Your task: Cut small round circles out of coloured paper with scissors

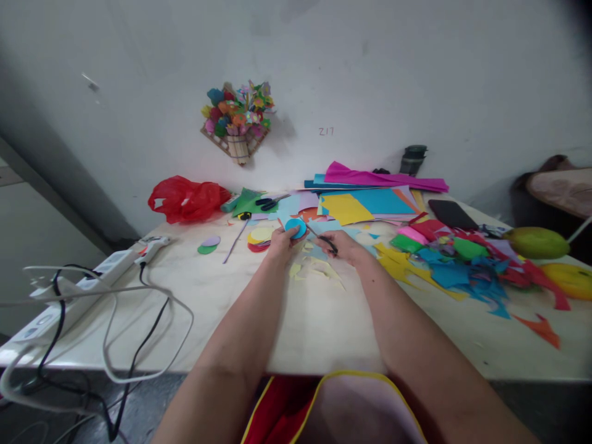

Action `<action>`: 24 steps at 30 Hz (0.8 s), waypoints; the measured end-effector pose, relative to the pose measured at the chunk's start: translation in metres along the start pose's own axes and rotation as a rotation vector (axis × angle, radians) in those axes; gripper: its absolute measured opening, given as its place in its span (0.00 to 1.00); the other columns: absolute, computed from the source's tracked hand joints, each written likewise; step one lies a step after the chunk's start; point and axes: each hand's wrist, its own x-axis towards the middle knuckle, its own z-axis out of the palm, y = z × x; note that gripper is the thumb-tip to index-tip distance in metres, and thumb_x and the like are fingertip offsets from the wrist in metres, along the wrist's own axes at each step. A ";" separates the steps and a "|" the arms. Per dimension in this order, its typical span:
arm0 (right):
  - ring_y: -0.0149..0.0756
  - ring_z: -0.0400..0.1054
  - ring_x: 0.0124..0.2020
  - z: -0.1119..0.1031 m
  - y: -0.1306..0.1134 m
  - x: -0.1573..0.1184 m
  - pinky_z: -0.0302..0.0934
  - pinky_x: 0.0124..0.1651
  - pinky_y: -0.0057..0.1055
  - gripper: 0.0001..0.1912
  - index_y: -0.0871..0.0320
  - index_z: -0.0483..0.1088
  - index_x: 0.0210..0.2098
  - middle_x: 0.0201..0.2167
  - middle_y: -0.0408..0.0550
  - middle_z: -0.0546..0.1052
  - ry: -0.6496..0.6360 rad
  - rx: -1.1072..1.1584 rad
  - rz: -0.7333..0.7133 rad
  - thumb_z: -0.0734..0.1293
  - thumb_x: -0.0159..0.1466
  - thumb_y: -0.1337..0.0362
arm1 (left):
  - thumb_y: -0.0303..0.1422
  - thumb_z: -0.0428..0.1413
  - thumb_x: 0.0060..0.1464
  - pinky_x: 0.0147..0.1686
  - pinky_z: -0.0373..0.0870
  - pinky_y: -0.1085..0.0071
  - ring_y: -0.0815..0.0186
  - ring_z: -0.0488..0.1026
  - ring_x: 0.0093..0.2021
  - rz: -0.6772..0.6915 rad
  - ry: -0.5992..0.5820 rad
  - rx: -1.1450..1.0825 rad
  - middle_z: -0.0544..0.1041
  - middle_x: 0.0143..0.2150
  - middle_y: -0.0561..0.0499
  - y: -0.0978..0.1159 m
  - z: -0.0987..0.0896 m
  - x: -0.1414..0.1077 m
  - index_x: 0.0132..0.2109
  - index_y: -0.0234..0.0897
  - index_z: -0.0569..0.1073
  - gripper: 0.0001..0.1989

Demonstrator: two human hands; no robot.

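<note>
One white power strip (113,265), with white and black cables (169,301), occupies the table's left side; clock centre taken at the blue disc, 12 toward the wall, puts it between 8 and 9. Red plastic bag (187,200) sits between 9 and 10. Lilac disc (211,240) overlaps green disc (206,250), both near 9. Thin purple strip (235,240) lies next, then overlapping yellow and red discs (259,238) beside the left hand. Flower arrangement (238,120) hangs on the wall at 11; black scissors (268,202) lie between 10 and 11. Left hand (283,243): fingers pinching the blue disc (296,223), thumb on top, above the table's middle. Right hand (341,245): fingers closed around the handles of the held scissors (329,243), blades directed at the disc; blade opening cannot be told. Pale yellow offcuts (319,271) lie at about 5, below the hands. Yellow sheet (346,209) and magenta roll (383,177) lie near 2; dark tumbler (412,161) stands beyond, also near 2. Black flat device (452,214) is near 3. Mixed coloured offcuts (467,271) spread between 3 and 4, with green fruit (536,243) and yellow fruit (571,280) at far right.
</note>
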 end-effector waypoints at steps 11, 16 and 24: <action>0.26 0.52 0.15 0.000 -0.002 -0.001 0.44 0.20 0.28 0.06 0.57 0.67 0.20 0.14 0.40 0.63 -0.015 0.016 -0.024 0.69 0.49 0.64 | 0.23 0.65 0.50 0.33 0.79 0.70 0.60 0.82 0.32 -0.055 0.027 0.128 0.81 0.28 0.43 -0.001 -0.004 0.005 0.35 0.29 0.77 0.04; 0.26 0.51 0.15 -0.001 -0.001 -0.001 0.44 0.20 0.28 0.06 0.57 0.66 0.20 0.13 0.39 0.62 -0.016 0.017 -0.023 0.68 0.49 0.64 | 0.23 0.63 0.53 0.28 0.76 0.75 0.64 0.81 0.28 -0.054 0.021 0.128 0.81 0.28 0.45 -0.002 -0.006 0.007 0.35 0.29 0.77 0.02; 0.25 0.52 0.15 -0.004 0.007 0.004 0.44 0.19 0.27 0.05 0.59 0.71 0.23 0.14 0.39 0.64 -0.026 0.014 -0.018 0.69 0.48 0.63 | 0.21 0.61 0.55 0.26 0.75 0.76 0.66 0.79 0.25 -0.090 -0.003 0.136 0.80 0.26 0.45 0.002 -0.006 0.005 0.33 0.28 0.77 0.03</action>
